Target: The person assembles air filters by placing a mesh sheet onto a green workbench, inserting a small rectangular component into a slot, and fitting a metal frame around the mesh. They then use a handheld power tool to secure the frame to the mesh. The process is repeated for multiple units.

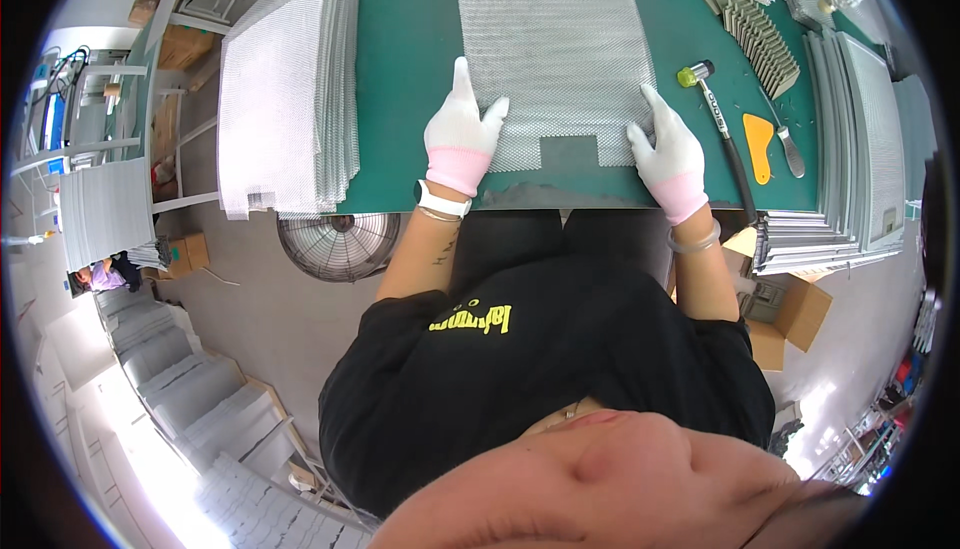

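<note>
A sheet of silvery metal mesh (555,49) lies flat on the green surface (410,49), directly at 12 o'clock from the person, with a rectangular notch cut in its near edge. The left hand (462,129), in a white glove with a pink cuff, presses palm-down on the near left corner of the mesh, fingers spread and clamped on nothing. The right hand (668,149), gloved the same way, rests flat on the near right corner, fingers also apart, thumb pointing inward along the edge.

To do this step well, it looks best to keep both palms flat and the pressure even, so the thin mesh stays square to the surface's near edge and does not buckle around the notch. The cut edges are probably sharp, so sliding fingertips along them seems unwise, gloves or not.

At 9 o'clock a tall stack of mesh sheets (290,89) overhangs the surface's left end, well apart from the left hand. At 2 o'clock, near the right hand, lies a mallet (718,119) with a yellow-green head and black grip; beyond it an orange scraper (760,147) and a fan of pleated metal pieces (760,39). At 3 o'clock framed panels (860,139) are stacked. The mallet's handle lies close enough that a rightward sweep could knock it. Below the surface stands a round fan (340,244).
</note>
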{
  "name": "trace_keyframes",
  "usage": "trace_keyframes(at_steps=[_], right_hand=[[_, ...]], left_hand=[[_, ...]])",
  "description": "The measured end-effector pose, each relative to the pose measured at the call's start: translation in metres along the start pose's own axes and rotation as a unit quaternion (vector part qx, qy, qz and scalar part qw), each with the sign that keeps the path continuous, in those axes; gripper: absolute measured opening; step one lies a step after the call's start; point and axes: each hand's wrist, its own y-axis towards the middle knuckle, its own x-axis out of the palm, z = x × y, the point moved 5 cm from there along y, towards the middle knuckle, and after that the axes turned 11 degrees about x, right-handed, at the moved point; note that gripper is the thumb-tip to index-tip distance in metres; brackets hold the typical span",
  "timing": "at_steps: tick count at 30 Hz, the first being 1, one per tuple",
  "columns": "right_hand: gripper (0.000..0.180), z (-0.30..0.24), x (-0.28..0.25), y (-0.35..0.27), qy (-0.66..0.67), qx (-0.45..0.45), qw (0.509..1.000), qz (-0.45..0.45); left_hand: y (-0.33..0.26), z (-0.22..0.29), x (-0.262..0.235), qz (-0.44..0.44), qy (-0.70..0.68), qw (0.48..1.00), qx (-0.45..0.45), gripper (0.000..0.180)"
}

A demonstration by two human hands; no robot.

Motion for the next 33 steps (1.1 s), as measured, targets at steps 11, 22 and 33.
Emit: trace_keyframes(at_steps=[11, 22, 33], right_hand=[[0.042, 0.001, -0.035, 0.026, -0.265, -0.045, 0.962, -0.039], [0.047, -0.252, 0.039, 0.042, 0.045, -0.382, 0.89, -0.244], [0.075, -0.33, 0.162, -0.005, 0.028, -0.275, 0.943, -0.184]], left_hand=[[0.033, 0.022, -0.01, -0.131, 0.193, 0.946, 0.227, 0.046], [-0.068, 0.068, -0.075, -0.089, 0.12, 0.828, 0.541, 0.015], [-0.127, 0.047, -0.081, -0.137, 0.14, 0.763, 0.616, 0.014]])
